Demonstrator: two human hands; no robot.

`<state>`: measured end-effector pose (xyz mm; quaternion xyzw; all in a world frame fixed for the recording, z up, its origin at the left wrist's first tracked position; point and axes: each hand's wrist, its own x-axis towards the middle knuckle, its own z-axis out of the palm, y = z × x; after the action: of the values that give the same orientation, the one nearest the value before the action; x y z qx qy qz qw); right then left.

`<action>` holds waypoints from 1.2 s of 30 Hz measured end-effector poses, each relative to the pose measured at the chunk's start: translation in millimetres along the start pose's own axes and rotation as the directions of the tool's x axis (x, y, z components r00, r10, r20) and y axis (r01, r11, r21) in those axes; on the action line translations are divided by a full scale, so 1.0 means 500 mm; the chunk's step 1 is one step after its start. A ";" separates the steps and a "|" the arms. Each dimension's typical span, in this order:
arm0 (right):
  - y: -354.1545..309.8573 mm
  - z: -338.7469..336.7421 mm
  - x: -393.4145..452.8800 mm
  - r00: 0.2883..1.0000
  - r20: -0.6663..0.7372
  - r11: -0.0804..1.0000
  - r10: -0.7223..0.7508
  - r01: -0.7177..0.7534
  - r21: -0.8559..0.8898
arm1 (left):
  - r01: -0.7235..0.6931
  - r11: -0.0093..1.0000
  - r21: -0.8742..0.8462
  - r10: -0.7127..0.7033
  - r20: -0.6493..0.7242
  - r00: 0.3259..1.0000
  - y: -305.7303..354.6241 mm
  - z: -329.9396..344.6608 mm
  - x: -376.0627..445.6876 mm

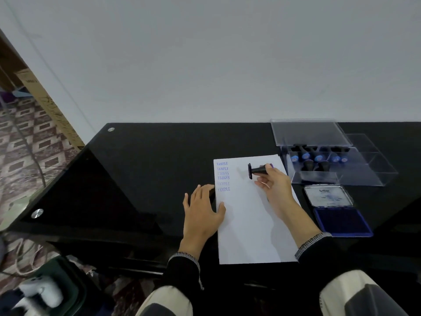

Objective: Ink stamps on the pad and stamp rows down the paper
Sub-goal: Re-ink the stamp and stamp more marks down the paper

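- Stamp (258,170) lies sideways above the paper (250,215), pinched in right hand (276,190); a tilted landing could smear.
- Left hand (202,208), flat and empty, pins the paper's edge; lifting lets rows skew.

My black shiny worktop (159,160) fills the middle of the frame. It has two round silver studs, one (111,129) near its far left corner and one (37,213) lower down on its left edge. Behind it, a plain pale wall (205,53) fills the top of the frame. At the left edge I see a floor (25,137) with a brown and white pattern. A long brown cardboard box (49,106) leans there beside the wall. In the lower left corner sits a blurry white thing (39,290) on something dark green (68,277).
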<state>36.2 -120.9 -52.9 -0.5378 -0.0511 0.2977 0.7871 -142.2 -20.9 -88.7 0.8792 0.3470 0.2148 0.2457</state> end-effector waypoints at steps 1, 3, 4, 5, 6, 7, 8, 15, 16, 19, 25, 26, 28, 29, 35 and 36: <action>-0.009 -0.011 -0.011 1.000 0.000 0.999 0.006 -0.006 0.046 | -0.011 0.999 -0.035 0.010 -0.021 1.000 0.004 -0.004 -0.003; -0.029 -0.043 -0.035 1.000 0.003 0.994 0.013 -0.013 0.107 | -0.062 0.997 -0.054 0.057 -0.091 0.994 0.014 -0.012 -0.009; -0.041 -0.063 -0.046 1.000 0.005 0.993 0.007 -0.007 0.122 | -0.101 0.994 -0.030 0.096 -0.127 0.987 0.019 -0.015 -0.013; -0.053 -0.085 -0.057 1.000 0.005 0.991 -0.002 0.001 0.131 | -0.141 0.990 0.009 0.141 -0.150 0.979 0.023 -0.015 -0.017; -0.065 -0.108 -0.066 1.000 -0.002 0.990 -0.010 0.010 0.141 | -0.177 0.983 0.046 0.182 -0.159 0.970 0.028 -0.014 -0.022; -0.077 -0.132 -0.075 1.000 -0.020 0.988 -0.015 0.018 0.156 | -0.200 0.977 0.067 0.209 -0.159 0.965 0.035 -0.012 -0.026; -0.089 -0.157 -0.083 0.999 -0.049 0.984 -0.018 0.026 0.178 | -0.205 0.977 0.061 0.212 -0.155 0.965 0.047 -0.008 -0.030; -0.147 -0.303 -0.136 0.975 -0.208 0.974 -0.073 0.115 0.197 | -0.302 0.941 -0.154 0.303 -0.015 0.953 0.233 0.068 -0.054; -0.151 -0.320 -0.141 0.969 -0.230 0.974 -0.085 0.130 0.187 | -0.318 0.932 -0.175 0.326 0.019 0.945 0.259 0.085 -0.058; -0.157 -0.366 -0.147 0.941 -0.313 0.976 -0.131 0.177 0.124 | -0.386 0.910 -0.154 0.404 0.110 0.908 0.316 0.136 -0.070; -0.146 -0.434 -0.155 0.893 -0.274 0.910 -0.358 0.268 -0.316 | -0.452 0.892 0.012 0.434 0.253 0.864 0.323 0.201 -0.083; -0.145 -0.436 -0.156 0.887 -0.260 0.887 -0.382 0.273 -0.372 | -0.454 0.891 0.022 0.435 0.250 0.865 0.319 0.206 -0.084; -0.144 -0.433 -0.157 0.884 -0.218 0.843 -0.414 0.282 -0.458 | -0.452 0.892 0.016 0.435 0.246 0.866 0.312 0.212 -0.084; -0.144 -0.429 -0.157 0.885 -0.193 0.822 -0.424 0.287 -0.491 | -0.450 0.893 0.006 0.434 0.250 0.865 0.309 0.214 -0.084; -0.135 -0.407 -0.158 0.900 -0.029 0.720 -0.435 0.328 -0.611 | -0.434 0.899 -0.058 0.434 0.246 0.867 0.295 0.224 -0.081; -0.136 -0.405 -0.159 0.898 -0.009 0.703 -0.439 0.338 -0.626 | -0.431 0.900 -0.063 0.432 0.244 0.868 0.295 0.225 -0.080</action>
<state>80.4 -344.4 -58.6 -0.7609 -0.1945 0.0485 0.6171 -32.9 -175.6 -99.8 0.9538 0.1071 0.1519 0.2363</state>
